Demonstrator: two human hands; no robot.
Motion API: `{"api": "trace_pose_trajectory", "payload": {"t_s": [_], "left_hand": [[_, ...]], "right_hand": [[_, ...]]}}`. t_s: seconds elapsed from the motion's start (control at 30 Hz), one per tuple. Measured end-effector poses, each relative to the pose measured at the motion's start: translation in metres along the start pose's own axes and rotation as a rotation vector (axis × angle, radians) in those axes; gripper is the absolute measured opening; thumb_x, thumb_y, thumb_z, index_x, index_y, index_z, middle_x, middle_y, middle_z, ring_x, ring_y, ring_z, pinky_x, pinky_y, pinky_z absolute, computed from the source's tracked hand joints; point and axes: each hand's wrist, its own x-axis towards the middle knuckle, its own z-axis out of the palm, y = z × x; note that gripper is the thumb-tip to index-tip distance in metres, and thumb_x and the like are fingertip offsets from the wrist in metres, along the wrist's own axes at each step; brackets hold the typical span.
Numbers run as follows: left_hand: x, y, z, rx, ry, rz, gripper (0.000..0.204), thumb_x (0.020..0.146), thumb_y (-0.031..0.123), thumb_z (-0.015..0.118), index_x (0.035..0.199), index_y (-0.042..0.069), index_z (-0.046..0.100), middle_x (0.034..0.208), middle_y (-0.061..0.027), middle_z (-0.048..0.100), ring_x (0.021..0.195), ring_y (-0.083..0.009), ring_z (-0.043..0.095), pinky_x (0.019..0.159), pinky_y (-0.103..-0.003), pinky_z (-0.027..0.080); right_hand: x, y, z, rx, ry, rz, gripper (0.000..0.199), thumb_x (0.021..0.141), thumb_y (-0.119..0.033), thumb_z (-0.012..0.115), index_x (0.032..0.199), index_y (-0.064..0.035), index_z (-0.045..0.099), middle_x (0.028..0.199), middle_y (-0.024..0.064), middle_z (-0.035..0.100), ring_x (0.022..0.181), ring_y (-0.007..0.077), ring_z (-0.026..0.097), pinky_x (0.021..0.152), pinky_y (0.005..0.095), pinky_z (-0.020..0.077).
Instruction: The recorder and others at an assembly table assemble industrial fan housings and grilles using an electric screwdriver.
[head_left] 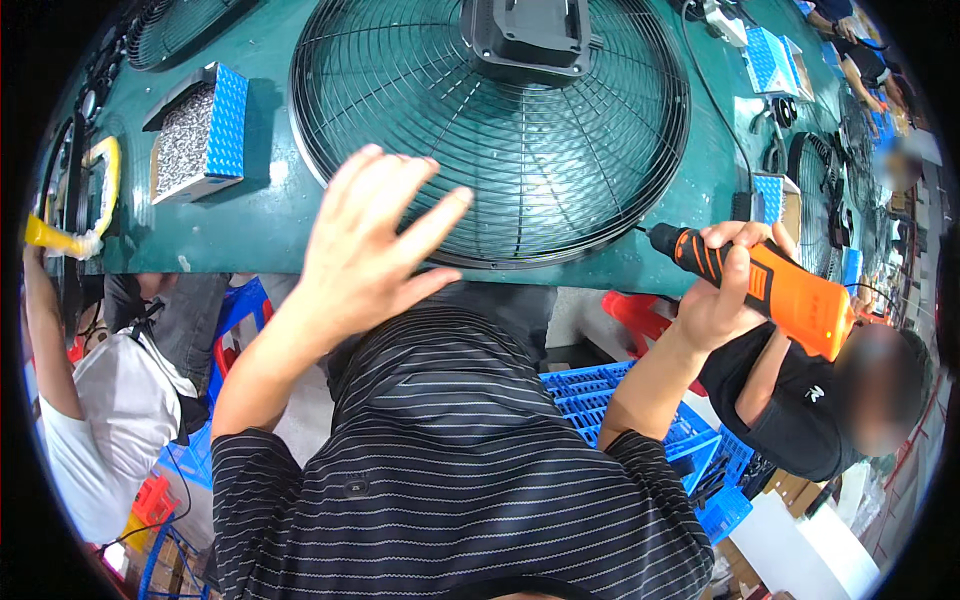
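A large round black wire fan guard (580, 170) lies on the green table, with a black motor housing (530, 35) at its middle. My left hand (375, 235) is over the guard's near left edge, its fingers spread and nothing in them; whether it touches the wires I cannot tell. My right hand (735, 275) is wrapped round an orange and black electric screwdriver (775, 285). The tool is held level, its bit pointing left at the guard's near right rim. Whether the bit's tip meets the rim is unclear.
An open blue box of small metal screws (190, 135) stands on the green table (270, 110) at left. A yellow-handled tool (75, 240) is at the far left edge. Blue plastic crates (600, 390) are below the table. Co-workers sit on both sides. A cable (725, 110) runs along the right.
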Motion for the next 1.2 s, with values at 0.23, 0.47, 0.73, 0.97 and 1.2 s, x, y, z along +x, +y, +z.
{"api": "trace_pose_trajectory", "payload": {"t_s": [0.23, 0.47, 0.73, 0.97, 1.2], "left_hand": [[-0.023, -0.122, -0.103, 0.213, 0.179, -0.642, 0.036, 0.080, 0.013, 0.074, 0.114, 0.003, 0.065, 0.102, -0.0132, 0.068, 0.088, -0.0279, 0.066, 0.076, -0.038, 0.052], [-0.033, -0.165, -0.121, 0.320, -0.122, -0.758, 0.024, 0.075, 0.021, 0.076, 0.096, 0.010, 0.073, 0.091, -0.0108, 0.071, 0.088, -0.0315, 0.068, 0.078, -0.042, 0.053], [-0.047, -0.169, -0.119, 0.271, 0.044, -0.740, 0.008, 0.080, 0.018, 0.066, 0.083, 0.013, 0.070, 0.089, -0.0084, 0.068, 0.086, -0.0309, 0.068, 0.074, -0.044, 0.054], [-0.061, -0.164, -0.119, 0.225, 0.225, -0.785, 0.007, 0.080, 0.013, 0.065, 0.085, 0.007, 0.064, 0.090, -0.0112, 0.068, 0.085, -0.0338, 0.067, 0.074, -0.045, 0.053], [-0.063, -0.145, -0.124, -0.077, 0.399, -0.631, 0.015, 0.082, 0.009, 0.070, 0.095, 0.003, 0.067, 0.084, -0.0099, 0.067, 0.075, -0.0223, 0.066, 0.068, -0.035, 0.052]], "right_hand": [[-0.004, 0.004, 0.012, -0.042, 0.187, 0.031, 0.044, 0.086, -0.002, 0.062, 0.124, 0.0035, 0.042, 0.078, 0.0114, 0.057, 0.062, 0.0200, 0.059, 0.065, 0.0365, 0.0529], [-0.003, -0.008, 0.025, 0.035, 0.170, 0.037, 0.045, 0.088, 0.001, 0.059, 0.128, 0.0010, 0.040, 0.086, 0.0085, 0.054, 0.066, 0.0160, 0.055, 0.061, 0.0303, 0.0483], [-0.007, -0.011, 0.018, 0.007, 0.147, 0.097, 0.044, 0.089, -0.002, 0.060, 0.128, 0.0007, 0.039, 0.084, 0.0096, 0.054, 0.065, 0.0152, 0.054, 0.062, 0.0285, 0.0482], [0.007, -0.031, 0.007, 0.044, 0.168, 0.030, 0.040, 0.092, -0.005, 0.058, 0.127, 0.0031, 0.040, 0.079, 0.0079, 0.053, 0.063, 0.0144, 0.052, 0.060, 0.0275, 0.0454], [0.018, -0.079, 0.024, 0.211, 0.126, -0.041, 0.033, 0.095, -0.009, 0.055, 0.123, 0.0033, 0.042, 0.077, 0.0061, 0.050, 0.065, 0.0138, 0.050, 0.066, 0.0276, 0.0434]]}}
